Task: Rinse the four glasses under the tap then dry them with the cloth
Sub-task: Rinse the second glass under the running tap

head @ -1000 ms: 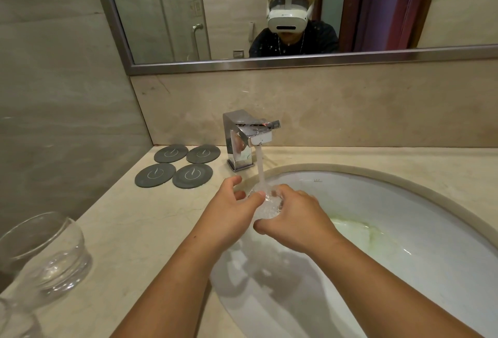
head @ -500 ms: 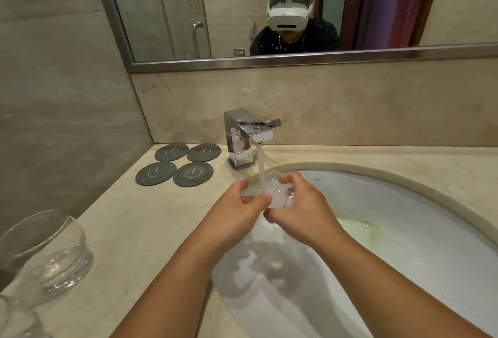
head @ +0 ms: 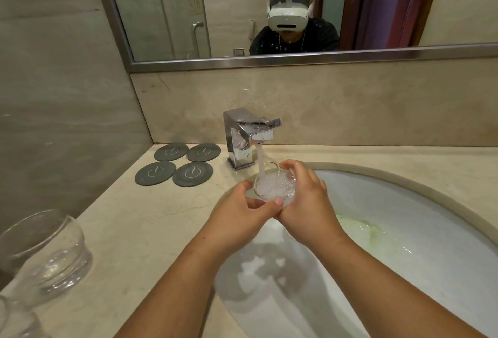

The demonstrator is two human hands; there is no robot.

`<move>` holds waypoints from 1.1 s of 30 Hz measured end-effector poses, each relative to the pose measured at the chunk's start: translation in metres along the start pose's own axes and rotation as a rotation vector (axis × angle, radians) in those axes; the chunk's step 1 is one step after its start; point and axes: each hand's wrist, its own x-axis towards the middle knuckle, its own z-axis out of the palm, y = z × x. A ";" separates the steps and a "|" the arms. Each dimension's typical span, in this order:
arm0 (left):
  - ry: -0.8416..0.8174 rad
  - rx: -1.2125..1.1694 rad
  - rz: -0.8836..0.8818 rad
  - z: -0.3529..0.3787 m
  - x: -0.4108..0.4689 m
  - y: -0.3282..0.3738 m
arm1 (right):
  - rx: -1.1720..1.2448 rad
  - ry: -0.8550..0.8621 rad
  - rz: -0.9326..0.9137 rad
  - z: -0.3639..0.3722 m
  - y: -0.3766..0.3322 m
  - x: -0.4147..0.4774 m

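Both hands (head: 272, 208) grip glass (head: 275, 185) under running tap (head: 246, 138).

Four round dark grey coasters (head: 192, 173) with pale markings are laid in a two-by-two block on the beige marble countertop (head: 140, 230), near its back left corner. A greenish stain (head: 361, 227) is noted in the white oval basin (head: 431, 251). A steel-framed wall mirror (head: 323, 58) is mounted above.

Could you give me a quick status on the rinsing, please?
Left hand and right hand both grip the glass. Glass under running tap, water foaming inside. Nothing in the way.
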 end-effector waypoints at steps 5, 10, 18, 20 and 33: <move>0.029 -0.003 0.012 0.006 0.003 -0.002 | 0.018 0.007 -0.054 0.003 0.001 0.000; 0.104 -0.023 0.005 0.008 0.002 0.001 | 0.024 -0.012 -0.087 0.007 0.001 0.000; 0.117 -0.025 -0.006 0.005 -0.001 0.003 | 0.145 -0.081 0.009 0.007 -0.003 0.000; 0.084 -0.023 0.004 0.001 -0.001 0.004 | 0.239 -0.128 0.091 0.005 -0.003 0.000; 0.065 -0.083 -0.124 -0.023 0.012 0.000 | 0.853 -0.570 0.328 0.008 -0.010 -0.003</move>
